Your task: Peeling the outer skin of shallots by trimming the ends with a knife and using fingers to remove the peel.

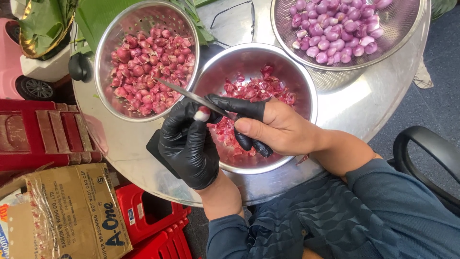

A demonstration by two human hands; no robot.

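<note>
Now we see the left hand [189, 144], black-gloved, pinching a shallot [201, 114] at its fingertips over the middle bowl [306, 86] of peels. Our right hand [278, 127] is closed around a knife [191, 97]; its long axis runs diagonally, tip pointing up-left toward the bowl of unpeeled shallots [103, 52], blade touching the shallot. Colander [407, 33] of peeled ones sits upper right on the round metal table [364, 105].

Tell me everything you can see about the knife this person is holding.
The knife has a thin, narrow metal blade, grey and shiny, slanting up to the left over the rims of two steel bowls. Its dark handle sits in the right hand. The blade's middle rests against a small onion pinched in the gloved left hand.
</note>
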